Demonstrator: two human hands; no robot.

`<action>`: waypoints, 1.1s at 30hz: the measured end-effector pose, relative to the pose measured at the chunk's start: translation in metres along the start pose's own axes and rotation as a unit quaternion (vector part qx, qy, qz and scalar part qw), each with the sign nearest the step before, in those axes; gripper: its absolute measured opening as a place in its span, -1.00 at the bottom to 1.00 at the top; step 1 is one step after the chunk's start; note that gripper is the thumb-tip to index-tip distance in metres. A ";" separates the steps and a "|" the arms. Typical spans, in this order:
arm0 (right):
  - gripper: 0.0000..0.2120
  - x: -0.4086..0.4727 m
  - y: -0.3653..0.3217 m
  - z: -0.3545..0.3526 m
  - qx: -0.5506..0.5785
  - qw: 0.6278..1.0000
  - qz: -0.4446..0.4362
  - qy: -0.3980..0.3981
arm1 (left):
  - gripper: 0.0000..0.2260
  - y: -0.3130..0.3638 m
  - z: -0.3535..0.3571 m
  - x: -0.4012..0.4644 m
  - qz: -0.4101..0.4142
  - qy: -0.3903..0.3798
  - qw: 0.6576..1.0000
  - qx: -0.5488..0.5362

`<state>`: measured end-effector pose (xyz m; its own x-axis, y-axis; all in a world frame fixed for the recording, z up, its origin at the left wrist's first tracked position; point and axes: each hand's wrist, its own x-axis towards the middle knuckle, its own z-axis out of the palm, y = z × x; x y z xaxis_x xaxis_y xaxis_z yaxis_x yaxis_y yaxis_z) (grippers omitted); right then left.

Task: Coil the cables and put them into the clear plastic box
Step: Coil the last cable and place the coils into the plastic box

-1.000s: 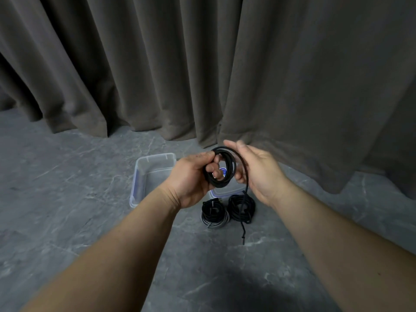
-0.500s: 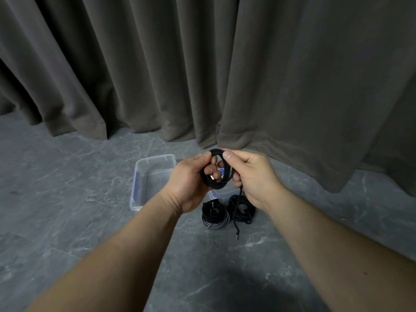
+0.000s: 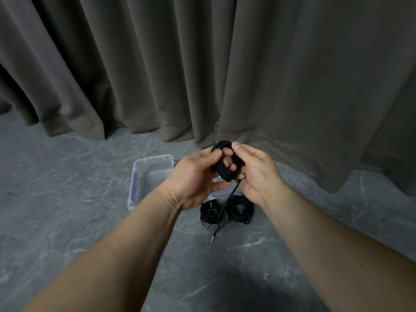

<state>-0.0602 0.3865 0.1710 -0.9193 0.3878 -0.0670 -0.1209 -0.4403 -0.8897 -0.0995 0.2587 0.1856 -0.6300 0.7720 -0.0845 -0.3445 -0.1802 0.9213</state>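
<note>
Clear plastic box (image 3: 144, 176) sits open on the grey floor (image 3: 67, 199), far left of the action, nothing in it that I can see. Blue clips on its sides.

Left hand (image 3: 198, 176) is curled round the black cable coil (image 3: 225, 170), thumb on top, fingers poked through the middle of the loops. Firm hold, coil held up in the air above the floor, between both hands.

Right hand (image 3: 256, 174) pinches the coil's top edge with thumb and forefinger, the other fingers wrapped round the far side. So both hands are closed on the same coil.

Change over the last second: the right hand was out to the side feeding a wide loop, now it is tight against the coil, and the loose tail (image 3: 222, 212) hanging below has got shorter. Its plug end (image 3: 212, 238) dangles just over the floor. Looks like one or two more turns left, then this one is ready to be put in the box.

Below the hands: two finished coils on the floor, a black-and-grey one (image 3: 212, 216) touching a black one (image 3: 240, 209) to its right. Neither is boxed yet. Something clear with a blue edge, possibly the lid (image 3: 216, 194), lies mostly hidden behind them.

Dark curtain (image 3: 292, 75) fills the back.
</note>
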 end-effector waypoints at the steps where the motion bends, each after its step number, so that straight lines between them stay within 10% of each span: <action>1: -0.79 0.000 -0.001 0.000 0.002 1.000 0.003 -0.003 | -0.86 0.000 0.002 0.000 0.005 0.005 1.000 -0.001; 6: -0.84 0.000 0.004 0.001 -0.010 1.000 -0.007 0.025 | -0.81 -0.001 0.007 -0.002 0.023 0.007 0.999 -0.023; 11: -0.63 0.002 0.018 -0.011 -0.267 0.959 -0.091 0.005 | -0.77 0.005 0.002 0.001 0.050 0.066 0.996 -0.045; 20: -0.46 -0.004 0.025 -0.009 -0.659 0.737 -0.109 -0.109 | -0.79 0.009 -0.002 0.004 0.103 0.112 0.987 -0.044; 26: -0.56 -0.016 0.000 0.013 -0.759 0.601 -0.096 -0.231 | -0.81 0.006 -0.006 0.006 0.159 0.145 0.965 0.148; 29: -0.87 -0.018 -0.015 0.020 -0.751 0.613 -0.081 -0.231 | -0.86 0.003 -0.015 0.003 0.162 0.144 0.949 0.227; 33: -0.87 -0.019 -0.029 0.021 -0.658 0.717 -0.051 -0.223 | -0.87 0.000 -0.025 0.002 0.155 0.145 0.931 0.297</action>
<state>-0.0473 0.3751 0.2080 -0.9947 -0.0631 -0.0811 -0.0076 0.8318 -0.5550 -0.1180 0.2451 0.1757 -0.8261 0.5263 0.2015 0.2771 0.0680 0.9584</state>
